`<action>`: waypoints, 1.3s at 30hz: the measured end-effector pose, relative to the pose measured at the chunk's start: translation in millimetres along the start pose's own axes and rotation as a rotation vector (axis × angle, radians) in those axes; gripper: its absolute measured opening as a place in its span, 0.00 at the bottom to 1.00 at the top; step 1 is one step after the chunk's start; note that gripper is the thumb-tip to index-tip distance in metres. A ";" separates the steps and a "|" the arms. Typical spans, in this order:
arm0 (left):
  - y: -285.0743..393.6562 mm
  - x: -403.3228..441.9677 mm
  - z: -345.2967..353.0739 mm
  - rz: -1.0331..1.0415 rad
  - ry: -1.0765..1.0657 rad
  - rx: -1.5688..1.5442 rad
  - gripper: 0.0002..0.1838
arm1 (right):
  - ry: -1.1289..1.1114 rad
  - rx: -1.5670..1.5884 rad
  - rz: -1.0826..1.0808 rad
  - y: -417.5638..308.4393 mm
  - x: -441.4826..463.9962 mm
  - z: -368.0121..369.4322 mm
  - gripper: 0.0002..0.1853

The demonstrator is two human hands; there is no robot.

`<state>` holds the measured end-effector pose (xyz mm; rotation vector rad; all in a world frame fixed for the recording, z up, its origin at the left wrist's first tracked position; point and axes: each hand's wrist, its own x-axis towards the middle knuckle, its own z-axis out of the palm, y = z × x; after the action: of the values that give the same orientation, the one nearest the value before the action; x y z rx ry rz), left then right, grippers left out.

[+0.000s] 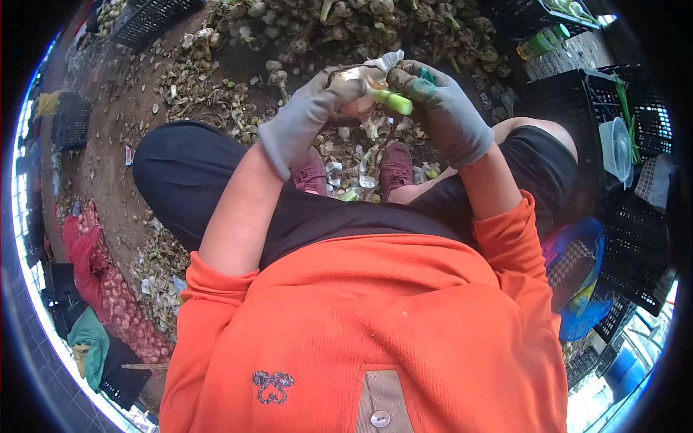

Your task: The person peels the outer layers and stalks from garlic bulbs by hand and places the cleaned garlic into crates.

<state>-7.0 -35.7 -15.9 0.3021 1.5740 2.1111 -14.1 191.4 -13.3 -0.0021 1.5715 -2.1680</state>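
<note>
A pale garlic bulb [352,76] with a short green cut stem [393,101] is held up in front of my knees. My gloved left hand [312,108] is closed round the bulb, its fingers hiding part of it. On the other side, my gloved right hand [446,108] pinches at the stem end, where a white papery skin [390,60] sticks up. The right glove has green on its fingers. Peeled skins [368,180] litter the ground between my shoes, below both hands.
A large heap of unpeeled garlic [375,29] lies ahead. Black crates [570,101] stand at the right, with a clear plastic tub [615,148] and a bottle [541,42] nearby. Red net sacks [123,310] of bulbs lie at the left. Another black crate [151,22] is at the upper left.
</note>
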 end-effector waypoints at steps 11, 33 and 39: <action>-9.5 9.3 -28.2 0.086 -0.163 -0.521 0.19 | 0.139 -1.133 -0.047 48.9 22.1 -36.9 0.20; -8.4 7.2 -4.7 -0.128 0.224 -0.040 0.22 | 0.094 -1.177 -0.745 11.9 -11.2 20.5 0.12; -3.3 10.3 -2.3 -0.186 0.208 -0.147 0.21 | 0.150 -1.188 -0.898 6.9 -6.6 15.7 0.11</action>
<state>-16.0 -31.7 -20.9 -0.1137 1.4837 2.1510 -1.6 178.0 -12.3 -1.0932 3.0913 -1.3050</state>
